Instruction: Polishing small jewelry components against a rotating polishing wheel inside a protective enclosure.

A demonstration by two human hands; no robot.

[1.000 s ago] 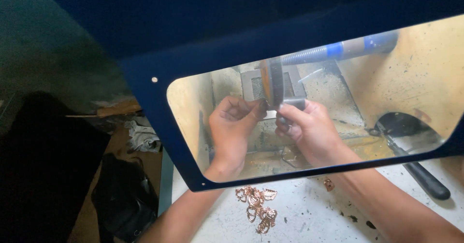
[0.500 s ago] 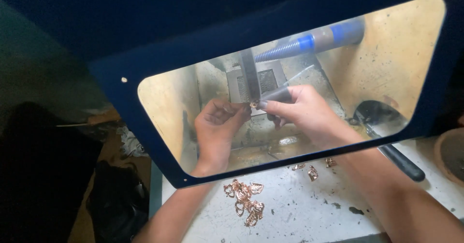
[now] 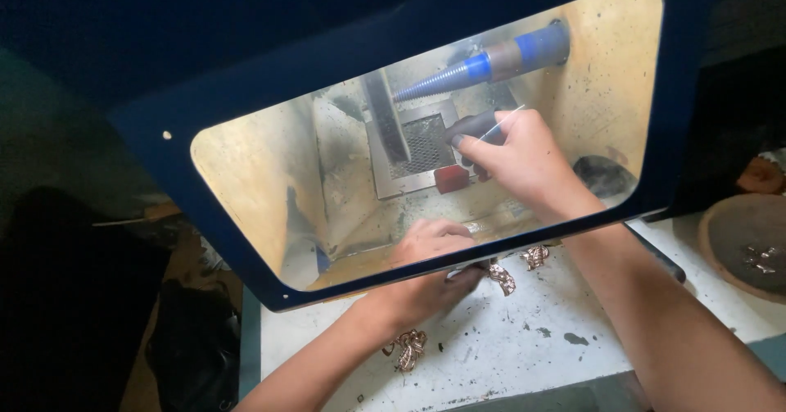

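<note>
A dark cylindrical block [image 3: 475, 127] is held up before the mesh grille, thin wire [image 3: 501, 123] across it.

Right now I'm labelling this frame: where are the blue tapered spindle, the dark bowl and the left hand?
blue tapered spindle [image 3: 483, 64], head view, on its blue middle.
dark bowl [image 3: 725, 240], head view, on its left rim.
left hand [image 3: 426, 252], head view, on its back.
</note>
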